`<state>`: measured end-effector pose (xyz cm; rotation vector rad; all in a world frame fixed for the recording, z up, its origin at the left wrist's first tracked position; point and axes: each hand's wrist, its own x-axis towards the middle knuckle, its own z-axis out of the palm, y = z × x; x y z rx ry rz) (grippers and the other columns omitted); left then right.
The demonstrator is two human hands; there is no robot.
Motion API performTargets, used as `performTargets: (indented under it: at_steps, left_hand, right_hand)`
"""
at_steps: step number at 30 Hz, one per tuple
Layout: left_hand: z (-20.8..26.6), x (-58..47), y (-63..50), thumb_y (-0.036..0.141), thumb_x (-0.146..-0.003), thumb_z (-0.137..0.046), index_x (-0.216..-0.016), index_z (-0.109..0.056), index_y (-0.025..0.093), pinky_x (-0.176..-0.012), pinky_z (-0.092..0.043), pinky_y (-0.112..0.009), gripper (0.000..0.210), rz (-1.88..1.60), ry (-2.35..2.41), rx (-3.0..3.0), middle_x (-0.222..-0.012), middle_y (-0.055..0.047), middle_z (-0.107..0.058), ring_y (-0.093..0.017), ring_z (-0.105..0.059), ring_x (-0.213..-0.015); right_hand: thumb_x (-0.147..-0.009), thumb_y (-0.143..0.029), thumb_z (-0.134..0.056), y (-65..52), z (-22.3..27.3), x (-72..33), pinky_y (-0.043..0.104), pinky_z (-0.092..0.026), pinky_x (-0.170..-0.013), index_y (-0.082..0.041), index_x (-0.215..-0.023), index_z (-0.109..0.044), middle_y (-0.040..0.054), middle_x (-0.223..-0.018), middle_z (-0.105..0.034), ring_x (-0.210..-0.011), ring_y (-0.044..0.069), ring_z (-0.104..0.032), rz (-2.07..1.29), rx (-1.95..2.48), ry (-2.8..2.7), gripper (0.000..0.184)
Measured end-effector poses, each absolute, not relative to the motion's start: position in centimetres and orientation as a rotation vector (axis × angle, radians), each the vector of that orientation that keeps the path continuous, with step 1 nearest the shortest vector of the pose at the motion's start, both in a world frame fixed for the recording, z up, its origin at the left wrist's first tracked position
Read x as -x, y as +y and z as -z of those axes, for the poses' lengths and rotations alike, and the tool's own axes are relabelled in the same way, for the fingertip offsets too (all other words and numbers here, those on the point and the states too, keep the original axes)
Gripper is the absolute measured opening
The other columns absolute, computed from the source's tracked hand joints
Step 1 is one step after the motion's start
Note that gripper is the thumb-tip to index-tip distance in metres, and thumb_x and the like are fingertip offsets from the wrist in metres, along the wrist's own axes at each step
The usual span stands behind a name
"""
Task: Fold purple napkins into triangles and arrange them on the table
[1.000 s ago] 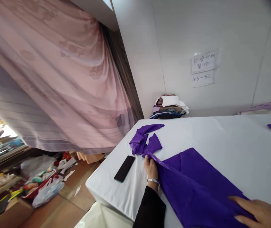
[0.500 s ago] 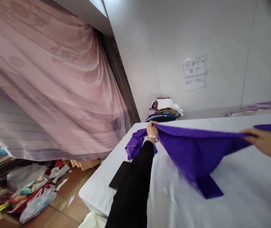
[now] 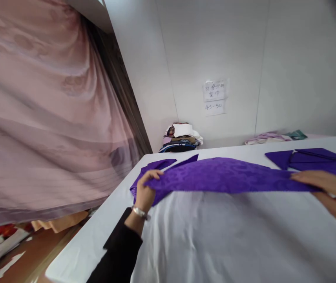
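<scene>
Across the white-covered table (image 3: 229, 239), one purple cloth (image 3: 221, 177), with a tone-on-tone pattern, drawn out sideways in a long band between my two hands; upper edge bowed upward, lower edge nearly straight. Whether its middle touches the tabletop, I cannot tell.

Item: my left hand (image 3: 147, 190), at the cloth's left end, thumb and fingers pinching the corner; silver bracelet (image 3: 140, 213) at the wrist, black sleeve (image 3: 121, 255) below.

Item: my right hand (image 3: 329, 192), at the right end, blurred, fingers held together and stretched out, the cloth's edge nipped between them and the thumb.

Item: one flat black object (image 3: 119, 226), on the table beside my left forearm, partly hidden by it.

Item: crumpled purple pieces (image 3: 147, 171), just behind my left hand.

Item: flat purple pieces (image 3: 327, 158), overlapping, beyond my right hand.

Item: one stack of folded cloths (image 3: 181, 138), mixed colours, past the table's far edge, near the wall (image 3: 297, 70).

Item: handwritten paper signs (image 3: 214, 96), on that wall, the lower reading 45–50.

Item: one pink curtain (image 3: 53, 98), hanging at left.
</scene>
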<state>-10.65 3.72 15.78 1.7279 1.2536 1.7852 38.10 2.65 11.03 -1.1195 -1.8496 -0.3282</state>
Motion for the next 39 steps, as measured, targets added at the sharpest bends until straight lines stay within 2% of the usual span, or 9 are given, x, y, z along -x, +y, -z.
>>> performTargets:
  at_steps: [4, 9, 14, 17, 23, 26, 29, 33, 39]
  left_hand:
    - [-7.2, 11.3, 0.8, 0.015, -0.065, -0.052, -0.062, -0.054, 0.02, -0.07, -0.046, -0.029, 0.006, -1.357, 1.435, -1.802, -0.078, -0.002, -0.065, -0.017, -0.059, -0.077]
    - [-1.3, 10.7, -1.8, 0.011, -0.062, -0.048, -0.058, -0.055, 0.022, -0.075, -0.045, -0.033, 0.013, -1.035, 1.414, -1.96, -0.074, -0.003, -0.065, -0.018, -0.059, -0.076]
    - [-1.7, 11.1, -3.3, 0.008, -0.064, -0.042, -0.059, -0.061, 0.024, -0.081, -0.045, -0.032, 0.025, -0.836, 1.413, -1.964, -0.078, -0.002, -0.067, -0.018, -0.06, -0.082]
    - [-3.5, 11.7, -3.5, 0.008, -0.062, -0.044, -0.07, -0.067, 0.026, -0.085, -0.044, -0.031, 0.03, -0.699, 1.4, -1.894, -0.084, 0.0, -0.069, -0.018, -0.061, -0.087]
    - [-4.4, 9.4, -0.3, 0.033, -0.075, -0.054, -0.093, -0.068, 0.028, -0.089, -0.043, -0.035, 0.023, -0.77, 1.51, -1.841, -0.101, -0.003, -0.068, -0.021, -0.06, -0.097]
    - [-2.8, 6.5, 2.4, 0.038, -0.074, -0.058, -0.104, -0.064, 0.025, -0.1, -0.034, -0.039, 0.033, -0.785, 1.531, -2.027, -0.121, -0.007, -0.059, -0.023, -0.049, -0.115]
    - [-0.9, 5.1, 4.5, 0.041, -0.077, -0.055, -0.119, -0.054, 0.024, -0.108, -0.019, -0.045, 0.046, -0.536, 1.693, -2.193, -0.138, -0.007, -0.042, -0.023, -0.031, -0.13]
    - [0.7, 8.0, 5.3, 0.043, -0.084, -0.044, -0.126, -0.046, 0.024, -0.108, -0.016, -0.046, 0.047, -0.376, 1.895, -2.224, -0.141, -0.006, -0.037, -0.022, -0.025, -0.133]
    - [1.4, 15.1, 3.2, 0.038, -0.085, -0.043, -0.118, -0.053, 0.022, -0.101, -0.03, -0.041, 0.038, -0.397, 2.262, -2.09, -0.132, -0.007, -0.049, -0.023, -0.038, -0.124]
  right_hand:
    - [-0.082, -0.029, -0.048, 0.1, -4.4, -37.8, 0.035, -0.054, -0.081, -0.032, -0.099, -0.066, 0.0049, -0.1, -0.068, -0.091, 0.023, -0.064, 0.183, 1.122, -2.117, 0.025]
    - [-0.077, -0.022, -0.046, -1.8, 0.8, -38.6, 0.038, -0.057, -0.075, -0.03, -0.085, -0.071, 0.0056, -0.092, -0.07, -0.085, 0.026, -0.066, -0.091, 1.328, -2.283, 0.027]
    - [-0.069, -0.017, -0.046, -3.3, 1.2, -39.2, 0.038, -0.053, -0.081, -0.028, -0.081, -0.071, 0.0029, -0.095, -0.07, -0.089, 0.025, -0.065, -0.418, 1.463, -2.293, 0.03]
    - [-0.068, -0.017, -0.047, -3.4, 0.2, -38.6, 0.04, -0.051, -0.085, -0.029, -0.088, -0.071, 0.0026, -0.098, -0.069, -0.093, 0.025, -0.064, -0.533, 1.52, -2.235, 0.033]
    - [-0.086, -0.036, -0.044, -1.4, -3.1, -29.7, 0.042, -0.037, -0.1, -0.027, -0.118, -0.058, 0.0047, -0.124, -0.056, -0.117, 0.022, -0.048, -0.613, 1.309, -2.35, 0.036]
    - [-0.086, -0.042, -0.045, 0.2, -3.9, -23.4, 0.043, -0.03, -0.104, -0.029, -0.128, -0.047, 0.0035, -0.139, -0.04, -0.128, 0.022, -0.033, -0.56, 1.157, -2.469, 0.044]
    - [-0.085, -0.043, -0.047, 2.2, -3.5, -20.2, 0.044, -0.027, -0.105, -0.033, -0.133, -0.039, -0.001, -0.142, -0.035, -0.129, 0.023, -0.03, -0.476, 1.027, -2.53, 0.05]
    - [-0.084, -0.046, -0.049, 5.7, -1.2, -24.1, 0.048, -0.03, -0.102, -0.038, -0.125, -0.048, -0.0049, -0.133, -0.047, -0.123, 0.025, -0.04, -0.345, 1.188, -2.475, 0.042]
    - [-0.085, -0.048, -0.035, 7.4, 4.2, -38.8, 0.058, -0.029, -0.098, -0.021, -0.126, -0.048, 0.0113, -0.137, -0.041, -0.127, 0.03, -0.034, -0.062, 1.939, -2.173, 0.051]
